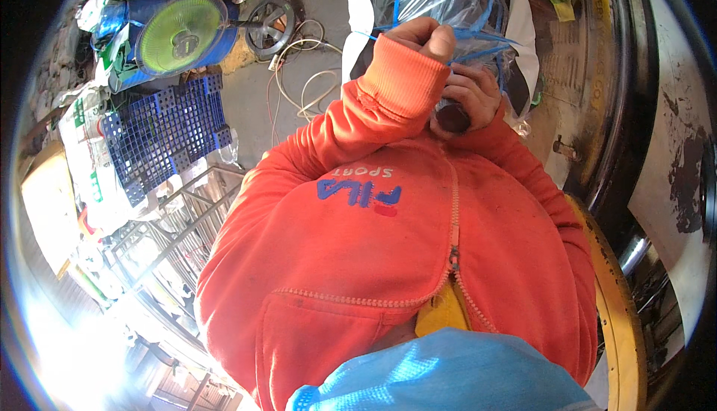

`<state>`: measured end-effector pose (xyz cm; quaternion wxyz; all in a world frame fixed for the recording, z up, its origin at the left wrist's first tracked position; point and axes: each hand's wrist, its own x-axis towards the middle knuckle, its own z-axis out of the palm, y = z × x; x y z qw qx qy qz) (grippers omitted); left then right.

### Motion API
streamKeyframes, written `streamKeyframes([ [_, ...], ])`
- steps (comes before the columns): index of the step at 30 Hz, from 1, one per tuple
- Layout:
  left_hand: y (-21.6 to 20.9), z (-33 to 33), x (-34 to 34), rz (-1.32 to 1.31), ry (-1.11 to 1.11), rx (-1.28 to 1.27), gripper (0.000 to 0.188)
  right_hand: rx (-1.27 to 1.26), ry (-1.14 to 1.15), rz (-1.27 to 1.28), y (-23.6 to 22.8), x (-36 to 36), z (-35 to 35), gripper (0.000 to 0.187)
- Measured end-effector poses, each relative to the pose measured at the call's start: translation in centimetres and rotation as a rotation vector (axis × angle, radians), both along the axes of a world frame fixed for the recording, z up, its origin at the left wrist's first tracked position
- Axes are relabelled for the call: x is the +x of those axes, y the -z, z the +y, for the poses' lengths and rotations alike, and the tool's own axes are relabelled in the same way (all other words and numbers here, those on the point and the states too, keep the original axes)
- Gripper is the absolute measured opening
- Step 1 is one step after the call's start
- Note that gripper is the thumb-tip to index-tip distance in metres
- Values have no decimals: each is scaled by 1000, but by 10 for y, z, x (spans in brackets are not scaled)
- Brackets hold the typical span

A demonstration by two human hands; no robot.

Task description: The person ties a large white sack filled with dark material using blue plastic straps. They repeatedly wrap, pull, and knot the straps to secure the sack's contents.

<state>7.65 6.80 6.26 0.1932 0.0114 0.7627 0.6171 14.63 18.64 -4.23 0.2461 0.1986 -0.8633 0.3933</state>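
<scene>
My left hand is closed in a fist above the mouth of a white sack. Thin blue strap shows on both sides of the fist and seems to run through it. Just below and to the right, my right hand wraps round a dark, round-ended handle; the rest of that thing is hidden. Clear plastic wrap lies in the sack around dark round items, with blue strap looped over them. The fingertips of the left hand are partly hidden.
To the left stand a green fan, a dark handwheel and a blue plastic grid. Pale cable loops over the grey floor. A black machine edge and a curved yellow part are close on my right.
</scene>
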Motion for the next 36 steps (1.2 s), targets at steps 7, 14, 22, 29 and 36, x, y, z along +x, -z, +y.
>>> streamKeyframes([
  [7,7,14,0,20,177,-24,22,-31,29,44,-3,-1,-3,31],
  [14,50,19,-12,692,803,-241,20,-85,121,64,-3,5,-7,33],
  [22,115,36,-44,917,1204,-83,13,-70,431,214,15,26,-24,51],
  [29,121,41,-37,1069,1218,-404,16,-3,710,110,25,44,-34,62],
  [36,117,50,-24,604,1111,-261,28,-203,1068,15,37,74,-89,77],
])
